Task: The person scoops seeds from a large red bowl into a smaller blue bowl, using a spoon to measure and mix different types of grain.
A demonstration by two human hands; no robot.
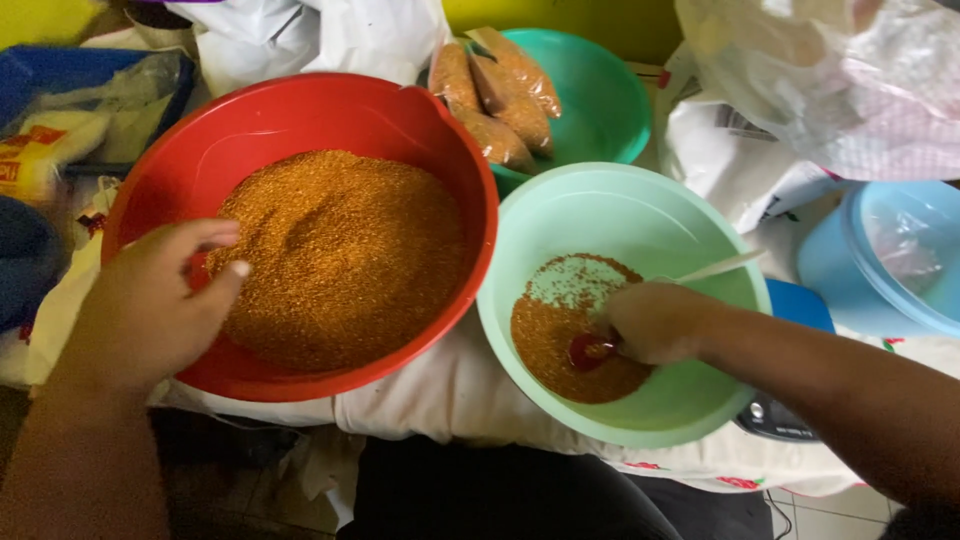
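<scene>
The left hand point(150, 305) rests on the near rim of the red bowl point(300, 110), fingers loosely curled and holding nothing that shows, its fingertips at the edge of the heap of orange-brown grains point(340, 255) filling that bowl. The right hand point(655, 320) is closed around a small red scoop point(588, 351), dipped into the smaller patch of the same grains in the pale green bowl point(640, 205) just beside the red one; behind them a darker green bowl point(600, 100) holds filled clear packets point(495, 95), and a blue lidded tub point(880, 260) stands at the right
</scene>
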